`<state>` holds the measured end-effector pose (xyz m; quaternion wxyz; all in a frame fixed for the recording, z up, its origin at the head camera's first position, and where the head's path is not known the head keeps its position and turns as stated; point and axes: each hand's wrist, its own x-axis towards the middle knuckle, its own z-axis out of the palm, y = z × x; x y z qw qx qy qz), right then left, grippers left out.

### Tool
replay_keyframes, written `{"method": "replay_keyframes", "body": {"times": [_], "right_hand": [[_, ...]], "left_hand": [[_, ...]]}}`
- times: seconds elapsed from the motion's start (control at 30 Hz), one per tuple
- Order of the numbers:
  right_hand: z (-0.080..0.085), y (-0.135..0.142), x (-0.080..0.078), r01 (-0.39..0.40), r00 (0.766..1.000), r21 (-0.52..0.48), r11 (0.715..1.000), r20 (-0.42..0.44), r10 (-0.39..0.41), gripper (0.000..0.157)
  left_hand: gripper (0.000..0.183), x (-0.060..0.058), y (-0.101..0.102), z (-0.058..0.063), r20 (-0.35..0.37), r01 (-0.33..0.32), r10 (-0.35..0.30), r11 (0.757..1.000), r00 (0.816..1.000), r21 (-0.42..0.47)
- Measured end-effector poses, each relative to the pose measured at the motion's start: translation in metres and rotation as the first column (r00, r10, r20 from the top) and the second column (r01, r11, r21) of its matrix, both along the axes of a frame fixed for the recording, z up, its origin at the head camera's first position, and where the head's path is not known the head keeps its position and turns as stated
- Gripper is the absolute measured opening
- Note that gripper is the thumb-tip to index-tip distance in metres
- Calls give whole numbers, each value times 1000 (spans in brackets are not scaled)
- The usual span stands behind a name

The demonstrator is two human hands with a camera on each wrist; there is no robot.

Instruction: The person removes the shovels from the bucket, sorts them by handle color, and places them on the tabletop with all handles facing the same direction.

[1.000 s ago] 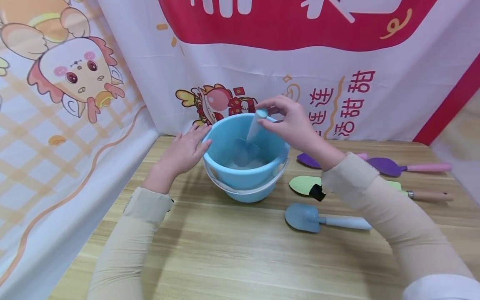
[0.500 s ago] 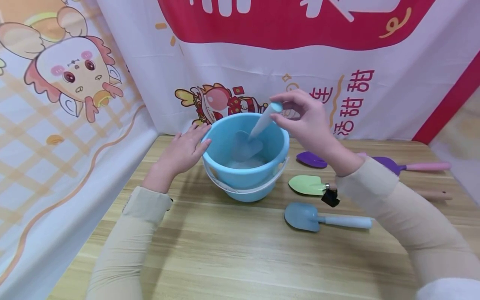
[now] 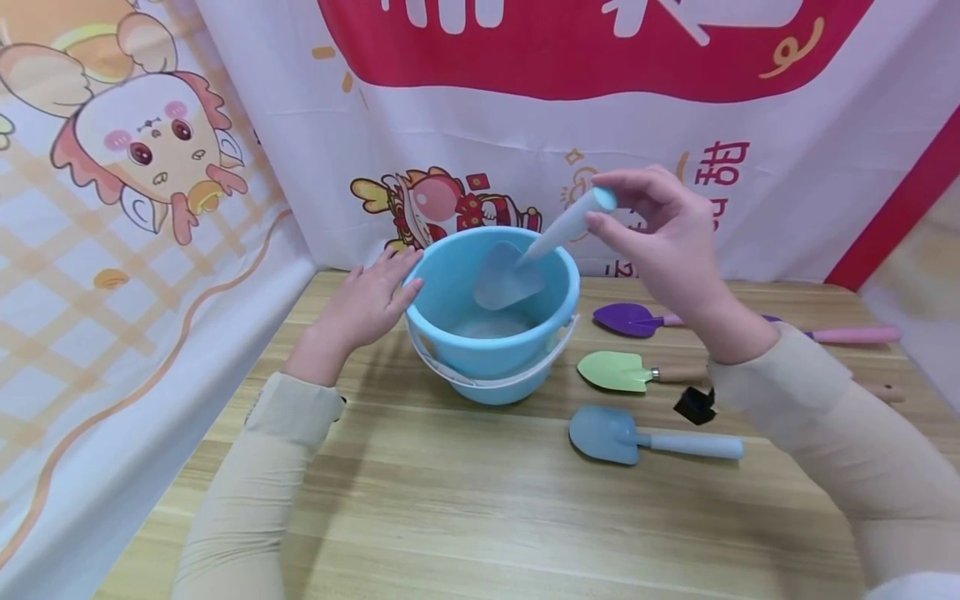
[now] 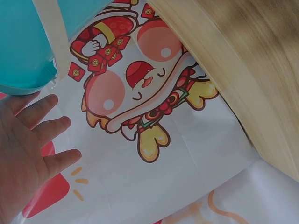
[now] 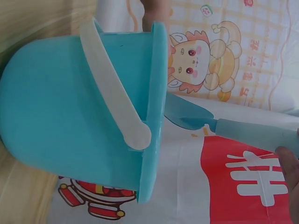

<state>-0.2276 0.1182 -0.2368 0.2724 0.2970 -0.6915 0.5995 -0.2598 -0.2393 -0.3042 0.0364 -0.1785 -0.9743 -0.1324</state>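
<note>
A light blue bucket (image 3: 480,357) stands upright on the wooden table, its white handle (image 3: 495,382) hanging down at the front. My left hand (image 3: 372,296) lies with fairly straight fingers against the left side of the bucket's rim. Thumb and fingers of my right hand (image 3: 671,237) pinch the top end of a blue hand trowel (image 3: 566,227), above and to the right of the bucket. The trowel slants, with its blade tip down at the mouth. In the right wrist view, part of the trowel's blade (image 5: 191,113) shows beyond the rim; its tip is hidden.
Right of the bucket lie a second blue trowel (image 3: 607,435), a green trowel (image 3: 613,372) with a wooden handle, and a purple one (image 3: 626,319). More handles show behind my right arm. A printed cloth (image 3: 450,125) hangs close behind the bucket.
My right hand has moved up and to the right, drawing the trowel's blade higher in the bucket and tilting the handle rightward. The left hand has stayed at the rim.
</note>
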Motion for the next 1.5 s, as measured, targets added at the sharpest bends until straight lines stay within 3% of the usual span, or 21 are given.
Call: {"method": "replay_keyframes", "body": {"times": [0.17,0.43,0.7,0.87,1.07,1.3,1.5], "right_hand": [[4,12,8,-25,999,-92,995,24,27,30],[14,34,24,-58,987,-265,963,131,96,32],[15,51,38,-106,986,-435,894,70,150,31],[11,65,44,-74,987,-531,844,81,138,34],[3,89,47,-54,980,-661,748,107,166,37],[-5,112,57,126,972,-603,788,236,25,38],[-12,127,58,165,969,-657,735,248,5,36]], "left_hand": [[63,1,0,1,-17,14,-14,1000,1000,4],[63,3,2,4,-10,11,-11,1000,1000,1],[63,3,2,4,-4,3,-3,1000,1000,-8],[62,3,2,4,-3,1,-1,1000,1000,1],[64,4,2,3,-4,8,-8,1000,1000,5],[65,5,3,3,-16,14,-14,1000,1000,3],[65,4,2,2,-10,11,-11,1000,1000,2]]}}
